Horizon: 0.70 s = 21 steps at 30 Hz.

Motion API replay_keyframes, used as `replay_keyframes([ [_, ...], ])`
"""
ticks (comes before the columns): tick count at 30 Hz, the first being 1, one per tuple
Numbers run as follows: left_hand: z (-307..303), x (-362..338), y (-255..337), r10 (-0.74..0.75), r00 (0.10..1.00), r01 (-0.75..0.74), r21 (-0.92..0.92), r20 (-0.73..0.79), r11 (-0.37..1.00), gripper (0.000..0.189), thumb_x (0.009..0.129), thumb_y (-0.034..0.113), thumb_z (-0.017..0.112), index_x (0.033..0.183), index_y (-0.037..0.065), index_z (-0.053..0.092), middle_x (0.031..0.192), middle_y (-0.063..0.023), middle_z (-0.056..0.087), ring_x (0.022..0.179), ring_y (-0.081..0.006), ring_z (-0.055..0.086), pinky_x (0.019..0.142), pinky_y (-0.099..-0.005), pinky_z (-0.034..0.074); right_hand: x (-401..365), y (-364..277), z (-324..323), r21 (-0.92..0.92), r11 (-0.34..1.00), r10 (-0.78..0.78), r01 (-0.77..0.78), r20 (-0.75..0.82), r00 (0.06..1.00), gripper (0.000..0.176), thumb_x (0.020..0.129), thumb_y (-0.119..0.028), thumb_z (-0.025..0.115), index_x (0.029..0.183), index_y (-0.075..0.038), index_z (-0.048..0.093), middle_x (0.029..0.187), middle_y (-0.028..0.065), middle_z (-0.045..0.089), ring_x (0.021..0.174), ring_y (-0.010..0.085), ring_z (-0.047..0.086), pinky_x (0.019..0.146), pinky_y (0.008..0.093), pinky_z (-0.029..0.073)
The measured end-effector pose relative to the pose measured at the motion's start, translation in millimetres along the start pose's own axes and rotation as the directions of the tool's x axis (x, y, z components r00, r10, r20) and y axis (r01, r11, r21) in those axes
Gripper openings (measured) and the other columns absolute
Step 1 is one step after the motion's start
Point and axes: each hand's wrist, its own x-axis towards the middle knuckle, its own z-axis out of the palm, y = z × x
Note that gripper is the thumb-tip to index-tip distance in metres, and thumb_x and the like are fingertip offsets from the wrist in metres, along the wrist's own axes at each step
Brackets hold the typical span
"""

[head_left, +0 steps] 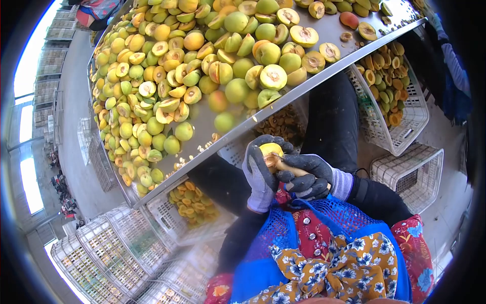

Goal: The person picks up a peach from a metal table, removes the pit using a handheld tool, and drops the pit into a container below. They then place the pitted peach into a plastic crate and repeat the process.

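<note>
Over my lap, gloved in grey, my left hand [258, 167] is wrapped round a yellow peach [271, 150] with a cut, brownish part facing me. My right hand [310, 176], gloved alike, grips a pitting tool by its pale wooden handle [299, 171]. The tool's working end meets the peach, and its tip is hidden there. Just beyond both hands runs the rim of a metal table [314, 90], heaped with whole and halved peaches [223, 61].
White plastic crates of cut fruit stand below the table, one at the right [377, 126] and one at the left [167, 223]. An upturned crate [410, 177] lies at the right, and stacked crates [106, 253] at the lower left. Other people's sleeves [455, 66] show at the edges.
</note>
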Motion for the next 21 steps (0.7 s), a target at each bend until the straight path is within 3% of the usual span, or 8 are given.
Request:
replay_keyframes([
  [5, -2.6, 1.7, -2.9, -0.01, 0.999, 0.016, 0.118, -0.052, 0.993, 0.045, 0.106, 0.039, 0.038, 0.11, -0.002, 0.057, 0.098, -0.0163, 0.067, 0.086, -0.0258, 0.068, 0.081, -0.038, 0.056, 2.3, 6.7, 2.5, -0.196, 0.972, -0.163, 0.13, -0.159, 0.974, 0.038, 0.103, -0.039, 0.047, 0.1, -0.002, 0.053, 0.055, 0.0009, 0.04, 0.034, 0.0074, 0.035, 0.028, 0.019, 0.031],
  [6, -4.4, 3.0, -4.9, -0.007, 0.999, 0.015, 0.158, -0.048, 0.987, 0.045, 0.106, 0.038, 0.038, 0.109, -0.002, 0.057, 0.097, -0.0162, 0.067, 0.086, -0.0258, 0.068, 0.081, -0.0379, 0.056, 1.6, 3.3, -1.4, -0.077, 0.995, -0.072, 0.066, -0.084, 0.994, 0.036, 0.103, -0.037, 0.048, 0.101, -0.002, 0.054, 0.056, 0.0024, 0.044, 0.034, 0.0077, 0.036, 0.028, 0.0186, 0.032],
  [10, 4.7, -2.8, 9.3, 0.016, 1.0, -0.018, 0.131, 0.017, 0.991, 0.044, 0.105, 0.038, 0.041, 0.107, -0.002, 0.058, 0.097, -0.0161, 0.067, 0.085, -0.026, 0.068, 0.082, -0.0376, 0.056, 0.2, 1.7, 6.9, 0.008, 0.994, -0.105, 0.113, -0.297, 0.949, 0.04, 0.104, -0.04, 0.044, 0.108, -0.001, 0.055, 0.059, 0.0064, 0.048, 0.036, 0.0088, 0.037, 0.029, 0.0205, 0.031],
  [13, 8.2, 4.9, 6.8, -0.186, 0.982, 0.171, -0.237, -0.042, 0.956, 0.046, 0.105, 0.041, 0.042, 0.109, -0.001, 0.057, 0.097, -0.016, 0.067, 0.086, -0.0264, 0.068, 0.084, -0.0383, 0.057, 3.2, 7.0, 7.4, -0.175, 0.983, -0.085, 0.061, -0.134, 0.987, 0.039, 0.104, -0.04, 0.043, 0.108, -0.002, 0.054, 0.059, 0.006, 0.048, 0.037, 0.0089, 0.04, 0.029, 0.0208, 0.031],
  [14, 8.5, 8.4, 9.4, -0.022, 0.999, 0.023, 0.038, -0.049, 0.999, 0.044, 0.105, 0.04, 0.043, 0.112, -0.001, 0.056, 0.099, -0.0159, 0.066, 0.088, -0.0264, 0.067, 0.084, -0.0386, 0.057, 3.7, 8.9, 11.5, -0.232, 0.967, -0.134, 0.102, -0.124, 0.983, 0.036, 0.103, -0.037, 0.047, 0.096, -0.003, 0.057, 0.058, 0.0047, 0.05, 0.036, 0.0104, 0.043, 0.03, 0.0229, 0.034],
  [16, 1.7, 3.0, 17.2, 0.271, 0.962, -0.25, 0.549, 0.044, 0.798, 0.041, 0.104, 0.038, 0.046, 0.117, 0.0, 0.053, 0.103, -0.0156, 0.065, 0.093, -0.0264, 0.067, 0.085, -0.0391, 0.057, 0.1, 6.9, 9.7, -0.173, 0.97, -0.172, 0.171, 0.008, 0.985, 0.038, 0.103, -0.039, 0.045, 0.096, -0.004, 0.056, 0.058, 0.0044, 0.05, 0.035, 0.011, 0.043, 0.03, 0.0239, 0.033],
  [19, -25.2, 0.7, 21.4, 0.208, 0.978, -0.161, 0.54, -0.027, 0.826, 0.031, 0.097, 0.01, 0.056, 0.125, -0.001, 0.049, 0.114, -0.0143, 0.061, 0.1, -0.0241, 0.063, 0.089, -0.0318, 0.052, -9.4, -7.6, 7.7, -0.323, 0.906, -0.32, 0.273, -0.103, 0.942, 0.035, 0.103, -0.04, 0.044, 0.102, -0.006, 0.053, 0.059, 0.0036, 0.05, 0.035, 0.0121, 0.043, 0.031, 0.0244, 0.034],
  [21, -32.8, 0.7, 26.8, -0.001, 0.982, 0.038, 0.194, -0.187, 0.98, 0.031, 0.096, 0.006, 0.056, 0.125, -0.001, 0.049, 0.115, -0.0132, 0.059, 0.103, -0.0218, 0.061, 0.089, -0.0306, 0.053, -9.1, -13.7, 3.4, -0.42, 0.877, -0.324, 0.234, -0.159, 0.933, 0.034, 0.103, -0.041, 0.046, 0.101, -0.007, 0.054, 0.058, 0.0028, 0.049, 0.036, 0.0119, 0.044, 0.031, 0.0238, 0.034],
])
